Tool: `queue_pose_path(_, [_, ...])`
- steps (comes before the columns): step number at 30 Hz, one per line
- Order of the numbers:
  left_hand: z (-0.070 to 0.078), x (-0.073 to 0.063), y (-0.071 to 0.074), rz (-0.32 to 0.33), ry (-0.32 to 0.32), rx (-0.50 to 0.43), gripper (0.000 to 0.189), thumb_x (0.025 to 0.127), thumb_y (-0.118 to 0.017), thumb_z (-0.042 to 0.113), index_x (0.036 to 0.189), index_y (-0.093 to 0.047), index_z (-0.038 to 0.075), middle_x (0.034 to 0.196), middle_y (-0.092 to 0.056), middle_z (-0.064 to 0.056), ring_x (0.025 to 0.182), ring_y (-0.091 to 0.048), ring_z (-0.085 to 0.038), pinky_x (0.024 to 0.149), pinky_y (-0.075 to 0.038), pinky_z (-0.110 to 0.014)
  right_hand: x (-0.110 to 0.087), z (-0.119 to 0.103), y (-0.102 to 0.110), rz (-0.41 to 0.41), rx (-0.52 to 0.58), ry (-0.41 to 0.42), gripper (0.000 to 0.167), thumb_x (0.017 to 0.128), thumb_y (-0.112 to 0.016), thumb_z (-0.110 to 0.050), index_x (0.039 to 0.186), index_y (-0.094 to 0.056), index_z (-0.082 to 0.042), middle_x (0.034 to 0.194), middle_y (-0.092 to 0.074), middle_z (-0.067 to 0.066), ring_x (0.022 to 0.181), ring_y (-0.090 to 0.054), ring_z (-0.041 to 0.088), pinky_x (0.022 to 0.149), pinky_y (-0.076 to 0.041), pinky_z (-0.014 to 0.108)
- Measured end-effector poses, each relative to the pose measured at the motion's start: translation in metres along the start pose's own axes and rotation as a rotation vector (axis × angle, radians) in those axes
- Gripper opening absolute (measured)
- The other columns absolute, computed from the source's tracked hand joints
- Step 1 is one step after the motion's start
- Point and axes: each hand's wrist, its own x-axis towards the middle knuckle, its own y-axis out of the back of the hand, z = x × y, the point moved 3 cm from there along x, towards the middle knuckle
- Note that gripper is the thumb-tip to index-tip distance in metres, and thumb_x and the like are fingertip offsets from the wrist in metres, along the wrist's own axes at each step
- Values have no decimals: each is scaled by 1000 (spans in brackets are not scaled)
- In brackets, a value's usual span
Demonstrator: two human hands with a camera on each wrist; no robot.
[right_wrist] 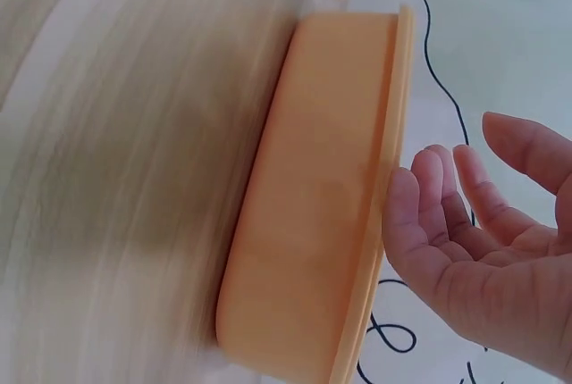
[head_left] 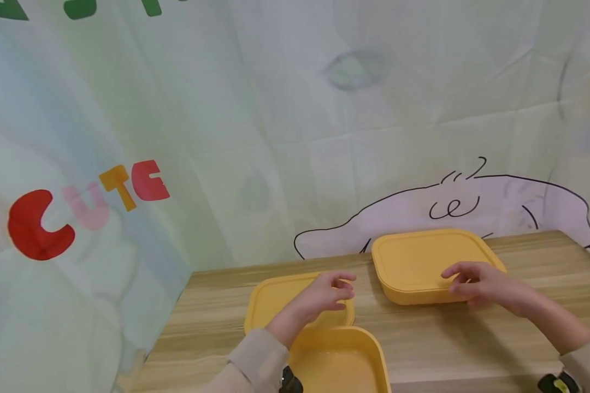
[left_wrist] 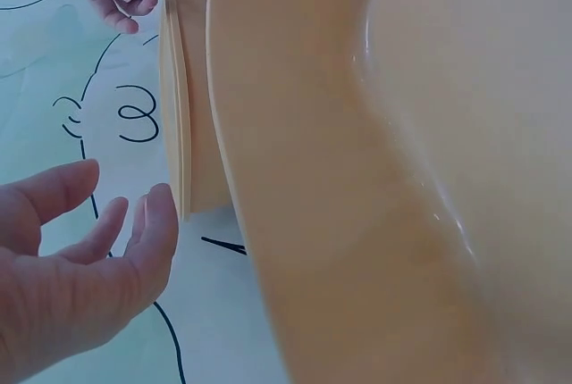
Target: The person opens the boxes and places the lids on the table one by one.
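Observation:
Over a flat yellow lid [head_left: 275,297] on the table, my left hand [head_left: 326,295] hovers with loosely bent fingers and nothing in its grasp. Just in front of that lid stands a yellow container [head_left: 346,363] without a cover, its inside visible; its wall [left_wrist: 295,187] fills much of the left wrist view. My right hand [head_left: 484,286] is at the front right of a second yellow container [head_left: 423,256], which has its lid on. In the right wrist view, the right hand's fingertips [right_wrist: 402,192] lie close to the lid edge; whether they touch, I cannot tell.
Everything stands on a wood-grain table [head_left: 211,322]. Behind it hangs a printed cloth [head_left: 255,136] with coloured letters and a line-drawn figure. The covered container sits close to the table's back edge.

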Motion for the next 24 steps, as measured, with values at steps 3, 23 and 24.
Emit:
queue_pose_path(3, [1, 4, -1, 9, 3, -8, 34, 89, -58, 1, 122, -53, -3, 100, -55, -11, 97, -56, -27, 84, -50, -43, 0, 0, 6, 2, -15, -10, 38, 90, -59, -13, 117, -46, 11, 93, -54, 9, 78, -55, 13, 66, -52, 37])
queue_pose_path(23, [-1, 32, -12, 108, 42, -149, 32, 89, -56, -4, 121, -54, -3, 101, -57, -15, 93, -56, -25, 79, -53, -38, -2, 20, 55, 125, -27, -74, 39, 92, -57, -13, 120, -43, 11, 94, -57, 6, 75, -57, 13, 66, -52, 30])
queue_pose_path(24, [0, 32, -14, 115, 47, -155, 31, 89, -56, -4, 120, -54, -3, 100, -58, -14, 92, -56, -25, 78, -53, -37, -1, 22, 57, 128, -8, -71, 33, 92, -57, -12, 118, -47, 6, 93, -57, 5, 74, -57, 13, 65, -52, 29])
